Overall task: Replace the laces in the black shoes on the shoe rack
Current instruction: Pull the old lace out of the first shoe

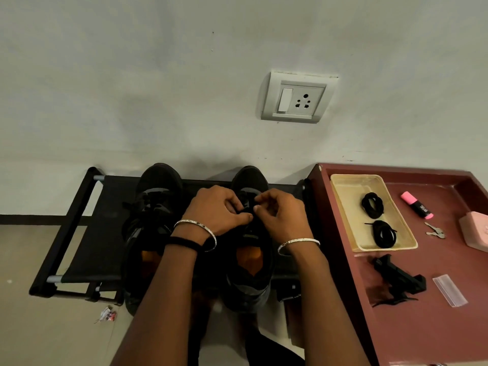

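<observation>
Left hand, right hand pinch lace on shoe.

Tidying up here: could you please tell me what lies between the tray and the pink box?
The head view shows a pink highlighter and some keys on the red table between them.

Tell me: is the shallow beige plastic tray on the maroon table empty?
No, the far coiled black lace bundle and the near coiled black lace bundle lie inside the beige tray.

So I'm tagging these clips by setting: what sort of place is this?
Probably a home hallway or entryway: a low shoe rack with black shoes against a wall socket, keys on a side table.
</observation>
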